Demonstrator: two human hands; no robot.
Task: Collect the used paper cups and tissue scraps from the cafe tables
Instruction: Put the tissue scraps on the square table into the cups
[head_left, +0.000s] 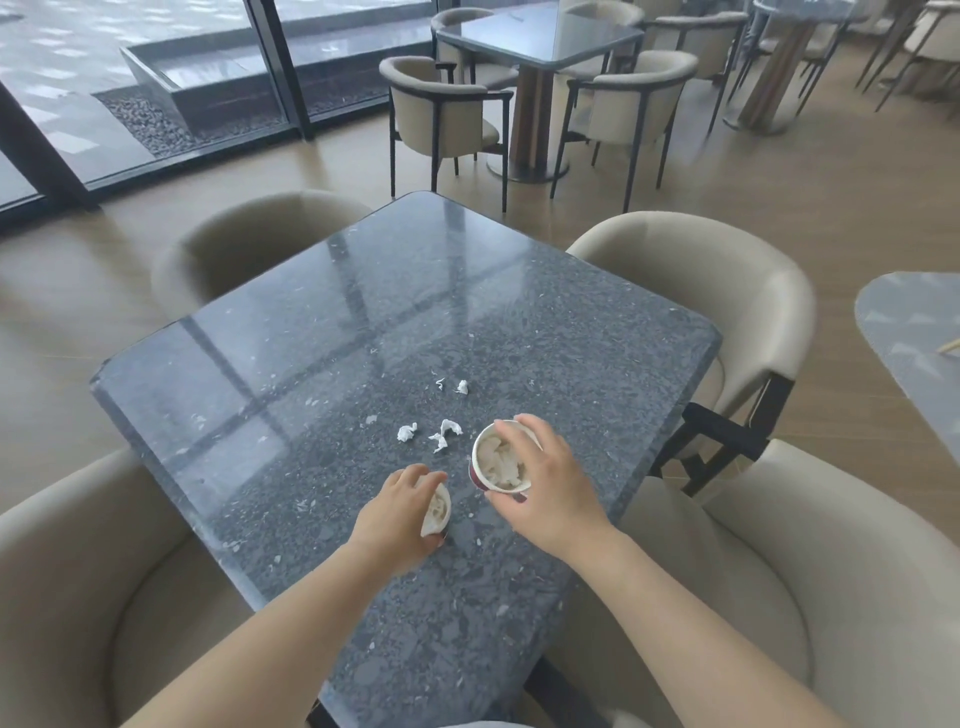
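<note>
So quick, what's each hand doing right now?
Left hand: closed on a tissue wad.
Right hand: gripping the rim of a paper cup stuffed with tissue.

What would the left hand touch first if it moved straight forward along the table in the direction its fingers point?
Probably the paper cup held by the right hand: the left hand, holding tissue, points up-right toward it, though depth is unclear.

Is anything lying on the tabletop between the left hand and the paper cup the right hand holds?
In the head view, only bare table separates the left hand, clutching tissue, from the paper cup in the right hand. Loose scraps lie beyond.
</note>
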